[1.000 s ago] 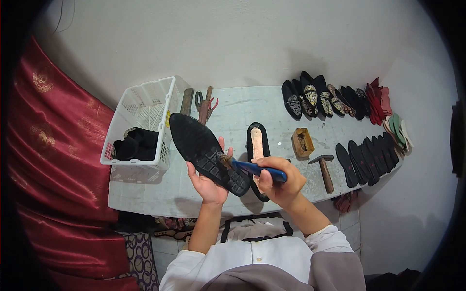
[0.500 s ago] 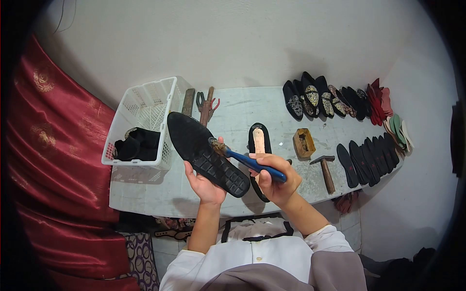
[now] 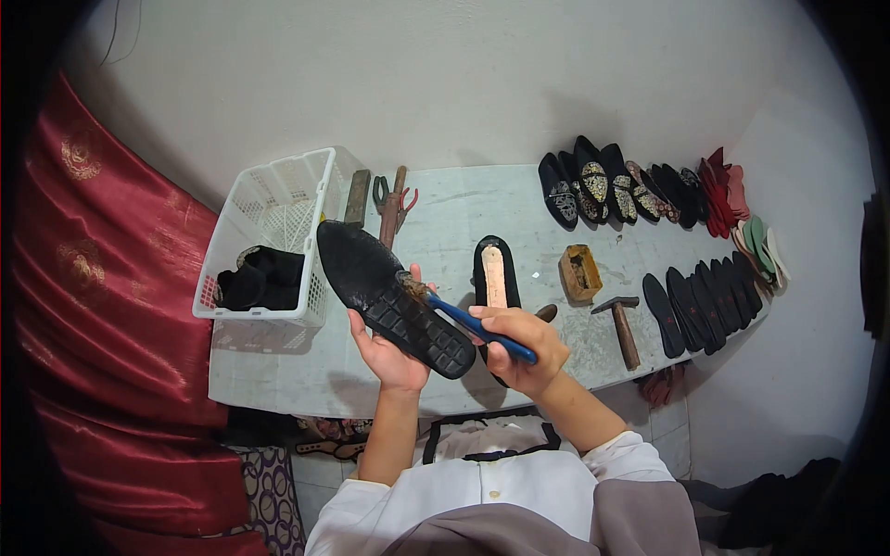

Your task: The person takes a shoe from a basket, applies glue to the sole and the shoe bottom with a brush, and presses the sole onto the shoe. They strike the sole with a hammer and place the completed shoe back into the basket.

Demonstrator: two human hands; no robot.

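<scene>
My left hand (image 3: 394, 360) holds a black shoe sole (image 3: 366, 269) from beneath, its blocky tread facing up and its pointed end toward the upper left. The blue handle of a brush (image 3: 477, 326) is gripped in my right hand (image 3: 527, 347), and its bristles rest on the middle of the sole. Behind my right hand lies another black sole piece (image 3: 481, 269) with a pale strip along its centre. A small yellow box (image 3: 580, 274) with brown residue inside stands to the right of it.
A white basket (image 3: 320, 222) with black shoes stands at the left. Pliers (image 3: 405, 206) and wooden-handled tools lie behind. At the right are a hammer (image 3: 626, 338), patterned black shoes (image 3: 593, 185), a row of black insoles (image 3: 686, 310), and red pieces (image 3: 717, 199).
My right hand has shifted slightly down and left with the brush, whose handle has dipped. The sole in my left hand has moved a little and tilted slightly.
</scene>
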